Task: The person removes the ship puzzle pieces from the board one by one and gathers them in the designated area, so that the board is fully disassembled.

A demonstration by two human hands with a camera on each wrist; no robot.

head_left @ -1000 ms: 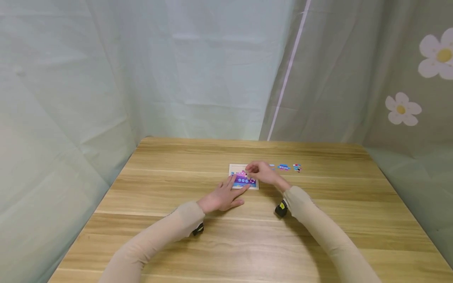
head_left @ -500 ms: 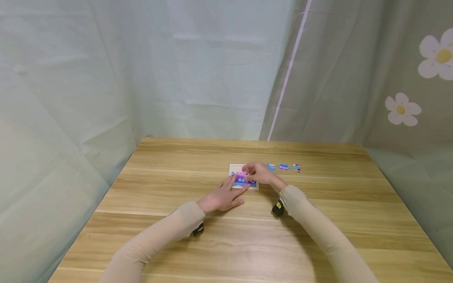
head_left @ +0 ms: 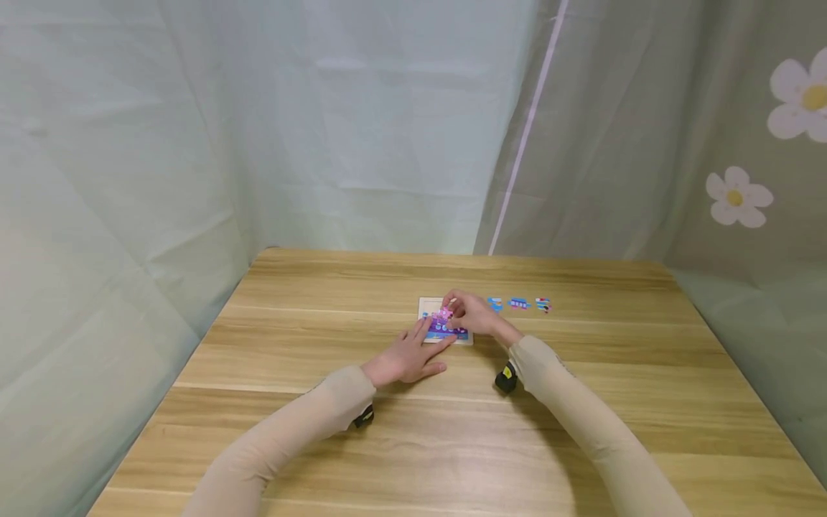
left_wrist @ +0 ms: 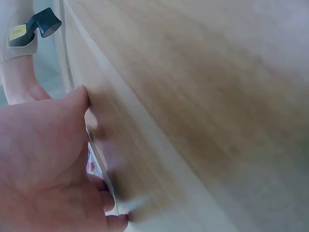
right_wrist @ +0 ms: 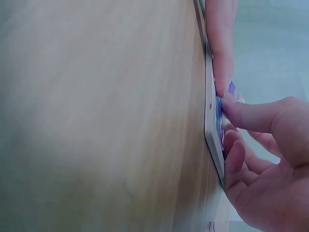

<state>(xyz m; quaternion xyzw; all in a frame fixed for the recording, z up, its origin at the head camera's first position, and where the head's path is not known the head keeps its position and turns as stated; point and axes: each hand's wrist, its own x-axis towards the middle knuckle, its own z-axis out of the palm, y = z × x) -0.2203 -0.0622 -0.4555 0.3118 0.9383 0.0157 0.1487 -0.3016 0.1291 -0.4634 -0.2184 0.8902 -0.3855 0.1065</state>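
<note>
A small jigsaw puzzle board (head_left: 423, 303) with a pale frame lies on the wooden table, its pieces printed in purple, pink and blue. Fingers spread, my left hand (head_left: 408, 359) rests on the board's left and front part. My right hand (head_left: 474, 314) bends over the board's right side, thumb and fingers pinching a puzzle piece (right_wrist: 232, 88) that tilts up from it. In the right wrist view, the right thumb (right_wrist: 256, 116) comes right up to a left fingertip at the board. Much of the pinched piece is hidden by the fingers.
Three loose puzzle pieces lie in a row right of the board: a blue one (head_left: 494, 304), a blue-purple one (head_left: 519, 304) and a multicoloured one (head_left: 543, 305). Curtains (head_left: 388, 143) hang behind the wooden table (head_left: 413, 445).
My right hand has shifted a little left over the board, and the pink part of the picture now tilts up at its fingers. My left hand stays in place.
</note>
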